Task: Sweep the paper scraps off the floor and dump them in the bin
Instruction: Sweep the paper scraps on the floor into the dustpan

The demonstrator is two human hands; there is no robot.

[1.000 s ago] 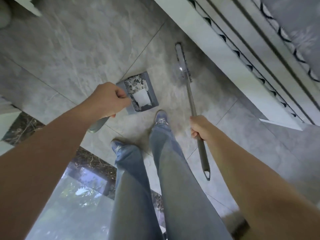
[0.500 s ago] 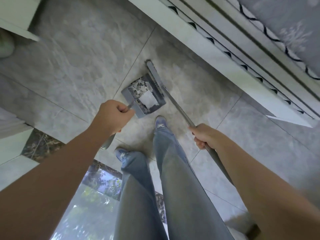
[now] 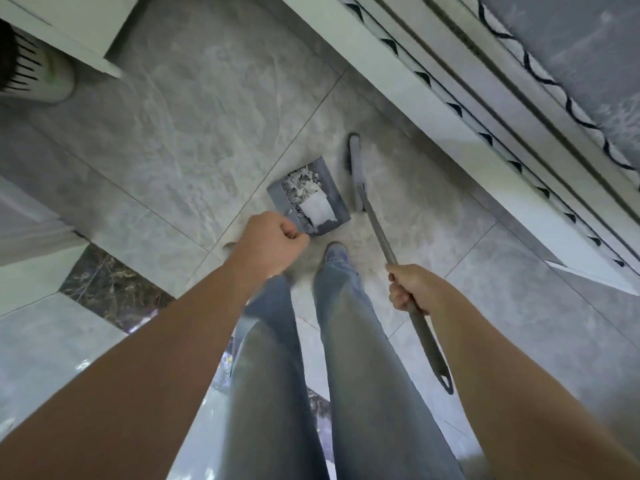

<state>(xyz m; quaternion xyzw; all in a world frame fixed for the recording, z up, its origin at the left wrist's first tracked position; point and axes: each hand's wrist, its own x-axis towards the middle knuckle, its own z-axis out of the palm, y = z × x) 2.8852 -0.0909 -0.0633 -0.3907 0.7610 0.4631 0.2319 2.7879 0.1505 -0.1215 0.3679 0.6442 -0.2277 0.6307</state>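
A grey dustpan (image 3: 332, 187) hangs over the tiled floor ahead of my feet, loaded with white paper scraps (image 3: 310, 195), several small bits and one larger sheet. My left hand (image 3: 270, 244) grips the dustpan's handle, which is mostly hidden under the fist. My right hand (image 3: 410, 289) grips the grey broom handle (image 3: 420, 327); the broom head (image 3: 355, 168) points away, just right of the dustpan. A pale green bin (image 3: 52, 76) with a dark slotted top stands at the far upper left.
A white cabinet base (image 3: 398, 109) with a patterned trim runs diagonally along the right. White furniture (image 3: 69, 22) stands beside the bin. A dark marble strip (image 3: 104, 289) and a glossy reflective floor lie to my left. My legs and shoes fill the lower middle.
The view has swung so the bin now shows at the upper left. The dustpan and broom have travelled along with me, and the broom head now lies just right of the pan.
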